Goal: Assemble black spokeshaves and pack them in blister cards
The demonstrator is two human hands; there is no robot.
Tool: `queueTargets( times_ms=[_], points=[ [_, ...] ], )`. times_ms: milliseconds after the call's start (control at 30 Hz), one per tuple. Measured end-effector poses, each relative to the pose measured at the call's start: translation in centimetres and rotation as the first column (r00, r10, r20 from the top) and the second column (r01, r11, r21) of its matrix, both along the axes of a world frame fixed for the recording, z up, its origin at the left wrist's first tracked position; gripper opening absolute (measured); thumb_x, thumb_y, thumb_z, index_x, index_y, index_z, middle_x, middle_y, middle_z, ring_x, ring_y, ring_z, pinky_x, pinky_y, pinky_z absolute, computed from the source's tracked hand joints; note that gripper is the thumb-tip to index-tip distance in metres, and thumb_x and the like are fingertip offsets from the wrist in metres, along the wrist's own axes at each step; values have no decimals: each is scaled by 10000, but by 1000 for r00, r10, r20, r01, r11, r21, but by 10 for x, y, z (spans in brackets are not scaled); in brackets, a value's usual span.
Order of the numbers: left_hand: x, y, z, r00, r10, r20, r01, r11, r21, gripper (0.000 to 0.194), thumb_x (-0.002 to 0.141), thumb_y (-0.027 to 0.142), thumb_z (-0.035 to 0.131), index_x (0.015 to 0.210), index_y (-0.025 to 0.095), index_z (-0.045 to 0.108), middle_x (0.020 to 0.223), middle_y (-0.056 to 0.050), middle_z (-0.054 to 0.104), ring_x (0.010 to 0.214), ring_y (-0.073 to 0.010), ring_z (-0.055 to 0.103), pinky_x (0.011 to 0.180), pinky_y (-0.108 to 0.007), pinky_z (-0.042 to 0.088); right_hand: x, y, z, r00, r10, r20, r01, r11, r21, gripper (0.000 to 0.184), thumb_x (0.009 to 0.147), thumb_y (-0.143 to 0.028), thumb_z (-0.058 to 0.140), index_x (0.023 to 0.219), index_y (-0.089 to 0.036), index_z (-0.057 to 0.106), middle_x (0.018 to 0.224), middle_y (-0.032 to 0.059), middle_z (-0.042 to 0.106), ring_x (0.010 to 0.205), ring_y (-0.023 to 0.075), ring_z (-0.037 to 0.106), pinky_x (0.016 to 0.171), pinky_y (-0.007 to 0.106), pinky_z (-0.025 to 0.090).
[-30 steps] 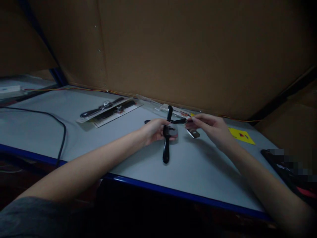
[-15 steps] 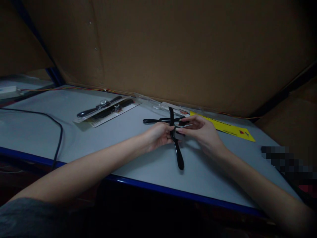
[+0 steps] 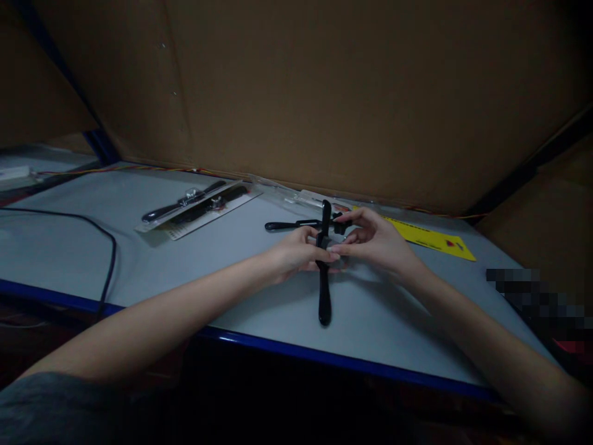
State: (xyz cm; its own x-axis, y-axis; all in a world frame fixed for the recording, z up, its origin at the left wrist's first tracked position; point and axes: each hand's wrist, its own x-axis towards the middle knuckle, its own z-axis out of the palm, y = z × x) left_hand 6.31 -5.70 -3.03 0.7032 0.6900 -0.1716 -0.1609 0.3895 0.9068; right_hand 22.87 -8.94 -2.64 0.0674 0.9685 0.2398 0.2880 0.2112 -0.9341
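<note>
The left hand (image 3: 301, 254) is closed around the middle of a glossy black two-handled tool (image 3: 325, 303), held over the smooth grey bench (image 3: 393, 337). The right hand (image 3: 380, 242), fingers half curled, has its thumb at the tool's flat greyish centre; whether it grips anything is unclear. Behind lie a slim black tool (image 3: 285, 226) and a flat yellow card (image 3: 435, 241).

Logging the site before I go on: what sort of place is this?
Probably a workshop or work booth: a blue-edged table backed by a brown board, with what look like packaged tools lying on top.
</note>
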Motion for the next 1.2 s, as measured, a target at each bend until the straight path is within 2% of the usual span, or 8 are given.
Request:
queueTargets(
  times_ms=[67, 300, 467, 767, 900, 967, 1133, 1200],
  points=[
    [0, -1, -2, 1000, -3, -25, 4, 1000, 31, 380, 678, -39, 641, 934, 132, 418, 795, -38, 616, 695, -167, 680, 795, -410, 529, 0, -1, 2, 1000, 6, 22, -6, 1000, 4, 543, 472, -323, 831, 914, -198, 542, 1147, 90, 570, 587, 123, 610, 465, 263, 500],
    [1, 4, -4, 995, 88, -46, -87, 996, 26, 390, 670, -85, 612, 964, 100, 434, 819, -79, 634, 686, -161, 679, 764, -354, 541, 4, -3, 3, 1000, 17, 17, -16, 999, -39, 533, 512, -343, 821, 943, -205, 539, 1112, 81, 597, 675, 179, 649, 552, 310, 549],
    [-1, 2, 0, 999, 49, -15, -49, 998, 24, 377, 667, -90, 618, 960, 84, 456, 816, -87, 630, 669, -144, 666, 714, -308, 544, 5, -4, 1, 1000, 9, -3, -9, 999, -33, 539, 501, -322, 822, 950, -206, 548, 1138, 81, 587, 641, 157, 640, 549, 304, 550],
    [-1, -2, 3, 999, -6, -44, 6, 1000, -8, 387, 672, -57, 649, 965, 100, 450, 818, -71, 628, 674, -151, 672, 725, -336, 549, 12, -3, 9, 1000, 18, -3, -18, 979, -204, 537, 467, -198, 817, 953, -187, 588, 977, 53, 647, 544, 109, 597, 527, 278, 511],
    [-1, -4, 2, 995, -88, -47, 89, 996, -1, 330, 707, -51, 609, 975, 83, 473, 786, -68, 627, 652, -137, 669, 737, -323, 538, 9, -4, 7, 999, 40, 9, -37, 974, -225, 564, 503, -208, 811, 1007, -208, 558, 759, 6, 647, 506, 138, 593, 471, 274, 480],
    [-1, -4, 1, 997, -54, -59, 54, 999, -2, 379, 700, -65, 603, 1006, 91, 442, 784, -65, 628, 635, -137, 668, 724, -331, 541, 7, -4, 5, 999, 38, 14, -34, 978, -206, 578, 517, -225, 811, 1029, -206, 543, 740, 3, 641, 514, 152, 602, 475, 282, 482],
    [-1, -2, -1, 1000, 6, -30, -7, 999, -47, 431, 715, -92, 545, 1035, 135, 367, 821, -66, 627, 697, -177, 687, 727, -348, 543, 5, -3, 0, 1000, 11, 20, -10, 1000, -13, 538, 513, -274, 820, 987, -219, 570, 1134, 64, 599, 655, 156, 640, 537, 286, 521],
    [0, -1, -1, 999, 23, -27, -24, 997, -68, 426, 719, -97, 520, 1049, 126, 370, 852, -89, 632, 697, -174, 687, 734, -345, 538, 7, -3, 3, 999, -14, 34, 12, 999, 47, 405, 583, -326, 786, 932, -221, 608, 1082, 54, 624, 732, 169, 645, 605, 292, 533]
  ],
)
